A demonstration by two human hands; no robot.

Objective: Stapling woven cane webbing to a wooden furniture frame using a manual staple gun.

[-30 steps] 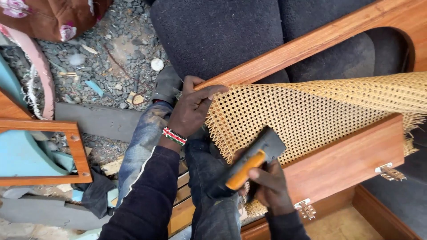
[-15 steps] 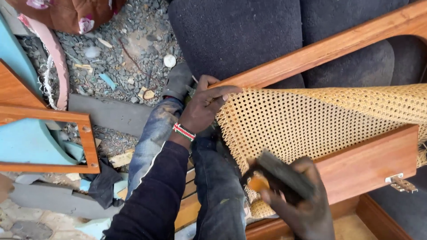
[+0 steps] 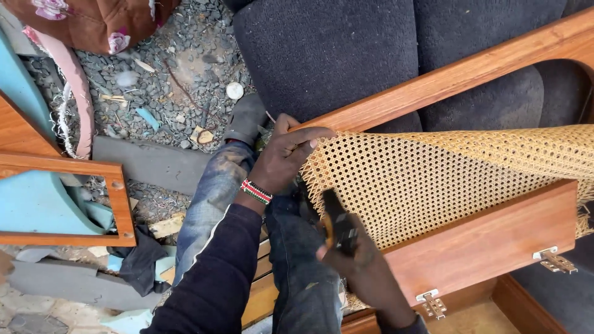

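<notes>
My left hand (image 3: 286, 158) presses the corner of a tan woven cane sheet (image 3: 433, 179) against a brown wooden frame (image 3: 445, 77), fingers gripping the sheet's left edge. A beaded bracelet sits on that wrist. My right hand (image 3: 365, 272) is closed around a dark tool with an orange handle (image 3: 337, 226), held at the cane sheet's lower left edge. The tool's tip points up toward the left hand. A lower wooden rail (image 3: 489, 244) of the frame runs beneath the cane, with metal hinges (image 3: 432, 304) on it.
Dark upholstered cushions (image 3: 346, 55) lie behind the frame. Gravel ground (image 3: 179, 80) holds scraps and a small white disc (image 3: 234, 91). A wooden frame with blue foam (image 3: 55, 204) lies at left; patterned brown fabric (image 3: 93, 21) sits at top left. My jeans-clad knees (image 3: 297, 272) are below.
My right hand has swung the orange-handled tool from low right up and left toward the cane's left edge. The left hand stays on the cane corner. The camera view has shifted slightly.
</notes>
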